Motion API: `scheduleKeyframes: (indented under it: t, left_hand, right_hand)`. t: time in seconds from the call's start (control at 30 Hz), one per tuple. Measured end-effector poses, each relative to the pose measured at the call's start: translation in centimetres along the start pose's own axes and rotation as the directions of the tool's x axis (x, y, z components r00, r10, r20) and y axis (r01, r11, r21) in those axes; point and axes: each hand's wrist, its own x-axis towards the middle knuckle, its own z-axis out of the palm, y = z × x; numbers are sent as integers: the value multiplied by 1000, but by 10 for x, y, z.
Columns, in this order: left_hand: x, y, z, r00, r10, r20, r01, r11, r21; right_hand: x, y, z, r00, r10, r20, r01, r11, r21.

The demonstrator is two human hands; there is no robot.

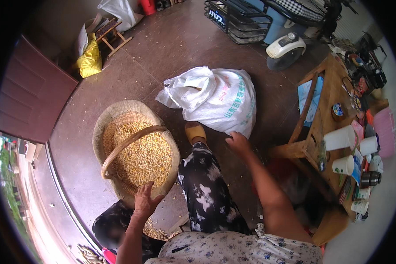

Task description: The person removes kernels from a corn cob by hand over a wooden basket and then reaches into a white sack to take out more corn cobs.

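Observation:
A wicker basket [103, 109] with a cloth-covered rim and an arched wooden handle [128, 145] stands on the floor in front of me. It holds a heap of loose corn kernels [148, 155]. My left hand [145, 200] is at the basket's near rim, thumb apart from the fingers, with nothing seen in it. To the right of the basket sits a bulging white woven sack [231, 99], printed with writing, its mouth folded loosely to the left. My right hand [239, 143] is at the sack's near lower edge, fingers curled; whether it grips the plastic is unclear.
A wooden table [333, 82] with paper cups [343, 165] and clutter stands at right. An electric scooter [287, 46] is parked at the back. A yellow bag [90, 61] and a small wooden stool [114, 36] lie far left, near a brown door [33, 89]. Kernels [155, 231] lie between my legs.

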Motion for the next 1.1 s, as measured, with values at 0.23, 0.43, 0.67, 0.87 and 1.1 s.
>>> scheduleKeyframes:
  t: [0.23,0.43,0.67,0.87,1.1]
  left_hand:
    - [45,-10,53,966,-8,259,16,999,-30]
    - [49,-1,62,984,9,175,-1,999,-46]
    - [48,-6,65,989,53,142,-40,995,-93]
    - [96,27,55,997,-70,26,74,982,-174]
    - [123,35,48,980,-142,140,174,952,-250]
  right_hand:
    - [161,-130,27,928,-371,-31,356,910,-213]
    - [231,-127,89,964,-192,186,257,860,-441]
    - [214,-14,129,949,20,316,113,911,-397]
    - [176,-28,59,909,135,394,100,848,-520]
    - [103,1,27,652,111,750,415,776,-475]
